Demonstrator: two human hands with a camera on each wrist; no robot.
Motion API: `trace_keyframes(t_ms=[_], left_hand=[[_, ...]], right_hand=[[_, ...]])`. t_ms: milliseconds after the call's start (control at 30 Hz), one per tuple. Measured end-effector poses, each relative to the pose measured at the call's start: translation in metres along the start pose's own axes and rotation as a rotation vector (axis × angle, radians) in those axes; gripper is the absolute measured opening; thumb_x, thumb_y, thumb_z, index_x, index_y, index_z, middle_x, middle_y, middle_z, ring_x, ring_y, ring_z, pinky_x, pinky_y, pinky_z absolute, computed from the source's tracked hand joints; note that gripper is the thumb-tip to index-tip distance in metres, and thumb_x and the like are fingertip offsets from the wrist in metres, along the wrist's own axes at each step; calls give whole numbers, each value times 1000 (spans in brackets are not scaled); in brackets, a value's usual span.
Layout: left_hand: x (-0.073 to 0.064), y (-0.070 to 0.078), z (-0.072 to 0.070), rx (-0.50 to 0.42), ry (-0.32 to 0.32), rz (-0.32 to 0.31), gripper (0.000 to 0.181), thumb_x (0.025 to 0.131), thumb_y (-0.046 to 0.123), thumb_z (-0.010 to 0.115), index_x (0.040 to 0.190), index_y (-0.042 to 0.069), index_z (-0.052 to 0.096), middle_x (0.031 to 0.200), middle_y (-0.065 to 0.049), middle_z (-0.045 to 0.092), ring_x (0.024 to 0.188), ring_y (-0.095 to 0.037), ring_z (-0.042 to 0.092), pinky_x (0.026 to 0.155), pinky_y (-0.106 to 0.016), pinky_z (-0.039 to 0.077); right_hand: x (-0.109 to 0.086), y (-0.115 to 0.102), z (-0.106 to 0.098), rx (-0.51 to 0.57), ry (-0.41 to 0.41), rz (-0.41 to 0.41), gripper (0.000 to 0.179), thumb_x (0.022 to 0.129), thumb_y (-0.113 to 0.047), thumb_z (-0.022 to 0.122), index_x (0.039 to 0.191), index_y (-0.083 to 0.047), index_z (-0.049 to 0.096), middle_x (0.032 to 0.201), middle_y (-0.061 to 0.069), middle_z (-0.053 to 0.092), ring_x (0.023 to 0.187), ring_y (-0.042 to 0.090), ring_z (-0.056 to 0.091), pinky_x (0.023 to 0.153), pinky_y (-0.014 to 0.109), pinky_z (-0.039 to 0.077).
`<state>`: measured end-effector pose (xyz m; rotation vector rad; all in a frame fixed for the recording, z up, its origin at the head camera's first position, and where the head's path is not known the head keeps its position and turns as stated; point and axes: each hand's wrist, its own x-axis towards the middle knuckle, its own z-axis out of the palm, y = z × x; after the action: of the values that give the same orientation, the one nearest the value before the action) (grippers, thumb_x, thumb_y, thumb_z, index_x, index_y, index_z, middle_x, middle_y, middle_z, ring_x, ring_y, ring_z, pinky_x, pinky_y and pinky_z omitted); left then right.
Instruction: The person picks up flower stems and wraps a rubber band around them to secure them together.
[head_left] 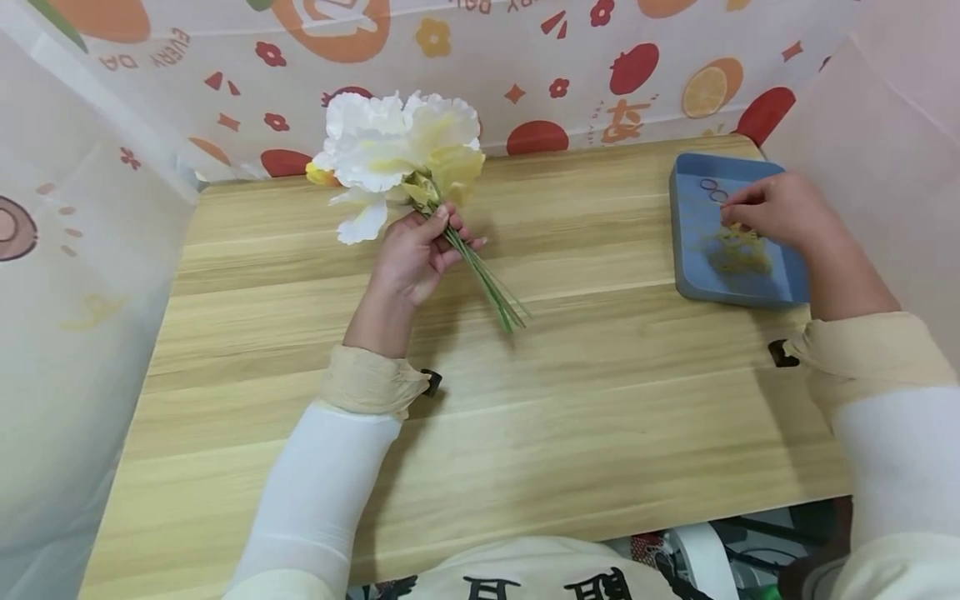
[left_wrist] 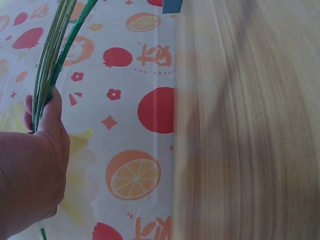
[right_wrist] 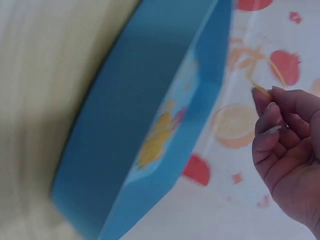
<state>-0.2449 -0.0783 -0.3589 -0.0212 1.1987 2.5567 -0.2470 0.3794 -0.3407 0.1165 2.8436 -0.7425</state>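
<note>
with left hand (head_left: 420, 250) curled round the green stems (head_left: 487, 281) just under the blooms (head_left: 397, 142), holds them above the table (head_left: 600, 375). with right hand (head_left: 791, 212), thumb and fingertips pressed together, pinches a thin yellow band (right_wrist: 261, 89) over the blue tray (head_left: 712, 293). has the band off to the right of the stems, well apart. slants, stem-wise, from far-left blooms toward the near right, ends slightly splayed. looks white and ruffled at the blooms, tinged yellow; shows, in the right wrist view, a slack, bent loop of band.
</note>
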Motion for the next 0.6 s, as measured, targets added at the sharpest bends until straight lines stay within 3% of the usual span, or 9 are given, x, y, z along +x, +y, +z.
trace_keyframes(t_ms=[100,233,367,433,600], left_hand=[[0,0,0,-19,14,-4,21,103,6,47,88,-1,60,77,-8,60,68,-20,64,77,-42,64],[-1,1,0,-26,12,0,21,103,6,46,89,-2,60,78,-8,60,69,-20,64,77,-41,64],[-2,1,1,-26,6,0,21,103,6,45,90,-3,59,78,-8,60,69,-20,64,78,-41,64],[-3,1,2,-20,3,-3,21,104,6,45,90,-2,58,78,-8,60,69,-19,63,78,-41,64],[-5,0,4,-21,-7,-23,22,104,6,43,90,-1,58,77,-8,59,70,-19,63,78,-41,64]], right_hand=[[-18,-30,13,48,32,-99,39,92,-37,69,114,-5,72,80,-6,72,65,6,62,55,21,51],[-48,-79,46,181,19,-360,19,90,-22,74,102,-8,76,83,-2,73,65,9,64,56,18,54],[-70,-120,80,318,-112,-599,9,90,-12,73,97,-9,77,84,1,75,67,13,66,57,21,57],[-76,-133,93,354,-181,-655,8,90,-13,72,96,-10,77,84,0,75,68,12,66,58,22,57],[-80,-146,114,386,-272,-635,9,92,-14,71,97,-9,76,85,-1,75,68,12,65,59,24,56]])
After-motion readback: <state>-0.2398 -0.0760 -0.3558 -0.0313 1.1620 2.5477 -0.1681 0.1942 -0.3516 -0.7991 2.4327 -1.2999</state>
